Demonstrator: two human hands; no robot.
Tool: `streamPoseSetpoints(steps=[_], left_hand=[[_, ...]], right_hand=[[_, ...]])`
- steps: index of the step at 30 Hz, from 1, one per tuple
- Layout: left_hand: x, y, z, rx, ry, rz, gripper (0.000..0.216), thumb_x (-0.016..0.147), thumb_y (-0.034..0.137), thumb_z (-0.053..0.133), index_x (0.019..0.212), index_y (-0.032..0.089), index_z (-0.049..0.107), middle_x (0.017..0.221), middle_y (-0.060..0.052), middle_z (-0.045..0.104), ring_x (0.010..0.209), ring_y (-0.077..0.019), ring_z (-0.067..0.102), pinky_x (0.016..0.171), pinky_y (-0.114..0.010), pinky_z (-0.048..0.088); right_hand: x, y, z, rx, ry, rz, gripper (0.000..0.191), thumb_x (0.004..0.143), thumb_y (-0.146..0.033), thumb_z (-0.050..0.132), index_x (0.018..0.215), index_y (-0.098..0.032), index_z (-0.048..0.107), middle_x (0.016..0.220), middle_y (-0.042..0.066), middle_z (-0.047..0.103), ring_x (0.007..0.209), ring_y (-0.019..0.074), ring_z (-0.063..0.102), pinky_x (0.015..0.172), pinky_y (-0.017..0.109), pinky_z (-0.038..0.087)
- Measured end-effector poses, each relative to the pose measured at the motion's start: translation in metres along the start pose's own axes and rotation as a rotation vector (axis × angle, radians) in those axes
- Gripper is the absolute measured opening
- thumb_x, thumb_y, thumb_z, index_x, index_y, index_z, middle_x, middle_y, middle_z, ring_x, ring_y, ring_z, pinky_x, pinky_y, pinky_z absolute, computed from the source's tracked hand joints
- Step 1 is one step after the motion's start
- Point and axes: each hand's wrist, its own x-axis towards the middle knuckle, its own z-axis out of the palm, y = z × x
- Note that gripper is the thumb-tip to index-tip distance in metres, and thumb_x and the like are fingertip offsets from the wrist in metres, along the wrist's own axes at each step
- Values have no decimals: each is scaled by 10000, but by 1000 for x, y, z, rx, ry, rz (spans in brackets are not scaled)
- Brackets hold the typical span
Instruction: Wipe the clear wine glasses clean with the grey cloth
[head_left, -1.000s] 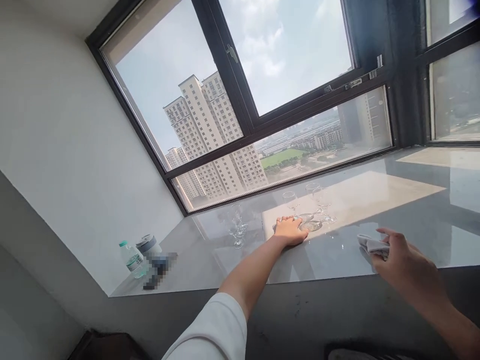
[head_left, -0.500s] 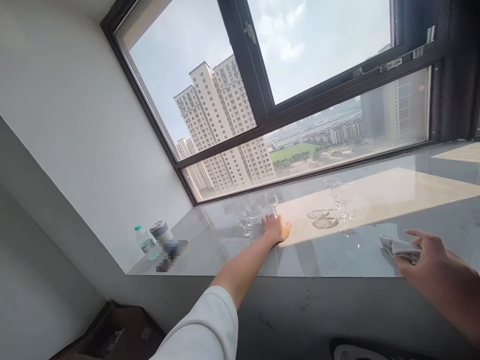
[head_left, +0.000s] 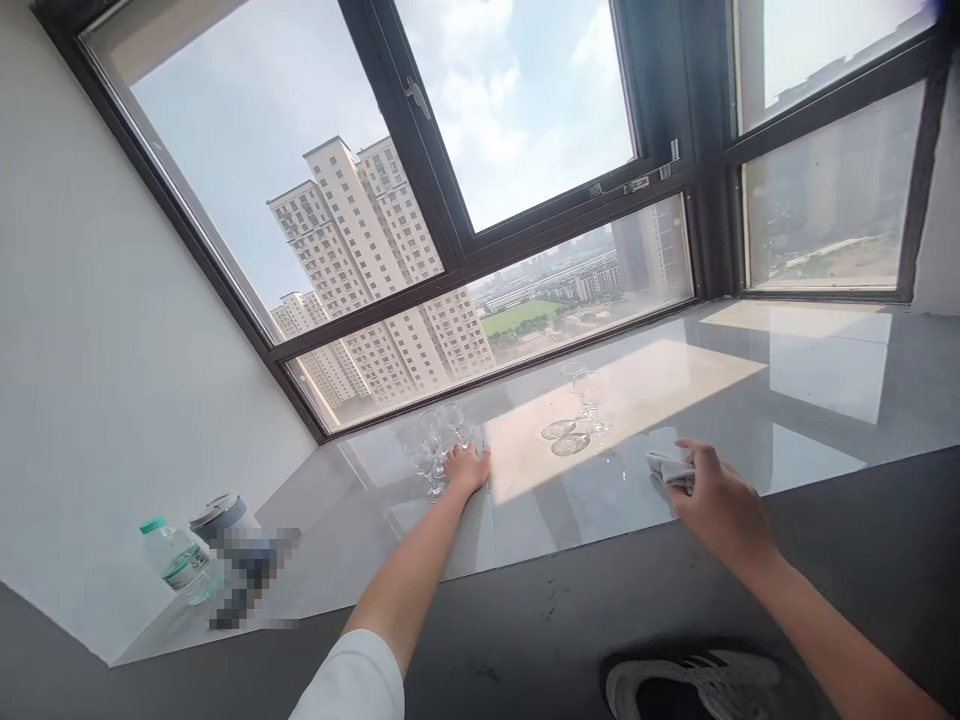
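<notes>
My left hand (head_left: 466, 468) reaches out over the glossy stone window sill (head_left: 787, 400), fingers closed about the foot of a clear wine glass (head_left: 453, 418). That glass stands right beside a small cluster of other wine glasses (head_left: 421, 452). To the right, two more glasses (head_left: 589, 392) stand in a sunlit patch with their shadows in front of them. My right hand (head_left: 716, 505) rests at the sill's near edge, pinching a crumpled pale grey cloth (head_left: 666, 468).
A small water bottle (head_left: 176, 560) and a grey lidded cup (head_left: 217, 515) sit at the sill's left end by the white wall. Dark-framed windows run along the back and right. A dark ledge front drops below the sill; a shoe (head_left: 690, 685) shows at the bottom.
My left hand has slid a wine glass leftward from beside the two right-hand glasses to the cluster on the left. My right hand with the cloth stayed at the sill's edge.
</notes>
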Motion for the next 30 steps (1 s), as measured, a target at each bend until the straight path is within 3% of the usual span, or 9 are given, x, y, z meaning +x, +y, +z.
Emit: streamPoseSetpoints(steps=[7,12,15,17,23,26,30], left_hand=[[-14,1,-5,-44,98,41,543,915,502,377,1336,191,521,1417,-158,473,1338,-332,388,1101,-476,305],[-37,14,-8,-101,155,251,348,920,343,413,1178,211,606,1261,-109,563,1226,-268,482,1067,-399,368],[-46,44,-1,-182,87,478,309,923,349,429,1141,259,628,1241,-59,588,1186,-228,519,1051,-354,405],[-47,75,7,-245,38,613,354,925,385,433,1214,275,604,1324,-52,555,1236,-231,494,1069,-362,403],[-41,166,20,-169,-102,716,571,899,537,461,1437,348,438,1594,-41,273,1446,-312,260,1166,-503,248],[-40,184,16,-102,-149,827,578,906,578,410,1441,360,433,1588,-28,302,1450,-319,251,1167,-512,225],[-49,182,11,-65,-135,857,554,926,561,345,1423,343,457,1509,-36,432,1384,-302,352,1140,-465,271]], right_hand=[[-1,4,3,8,41,-34,412,837,-243,457,1243,-179,430,915,111,636,784,257,638,496,256,363],[0,2,3,18,44,-29,410,828,-219,464,1236,-181,443,920,115,640,778,255,637,500,260,379],[1,0,3,14,43,-16,398,829,-219,462,1225,-182,446,908,113,635,761,256,631,505,266,386],[2,-1,1,14,44,-15,388,829,-215,458,1215,-184,446,896,109,630,754,256,626,515,270,390],[3,-6,-1,27,55,18,403,784,-150,478,1182,-204,447,890,84,620,757,246,624,572,285,413],[4,-6,0,26,38,32,415,783,-133,484,1188,-208,430,890,76,616,791,253,627,602,295,429],[4,-5,0,35,11,24,404,812,-137,469,1208,-200,413,888,83,609,797,256,626,584,290,426]])
